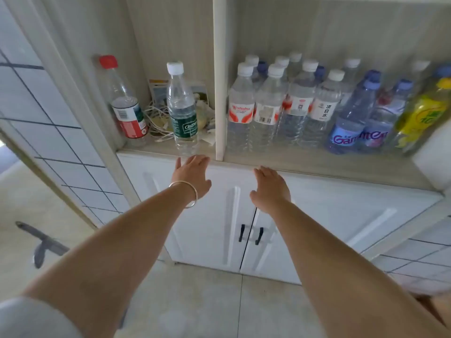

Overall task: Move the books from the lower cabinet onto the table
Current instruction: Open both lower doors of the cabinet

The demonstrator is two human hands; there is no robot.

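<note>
The lower cabinet [214, 215] has two white doors, both closed, with two black handles [251, 235] at the middle seam. No books show; the doors hide the inside. My left hand [192, 175], with a silver bangle on the wrist, reaches forward with straight fingers to the upper edge of the left door, just below the shelf lip. My right hand [269, 186] is stretched out flat in front of the top of the right door. Neither hand holds anything.
The open shelf [305, 164] above the doors carries several water bottles [268, 103] on the right. On the left stand a green-label bottle [183, 111], a red-capped bottle [124, 103] and tangled white cables [156, 118]. Tiled floor [207, 301] lies below; a tiled wall stands at left.
</note>
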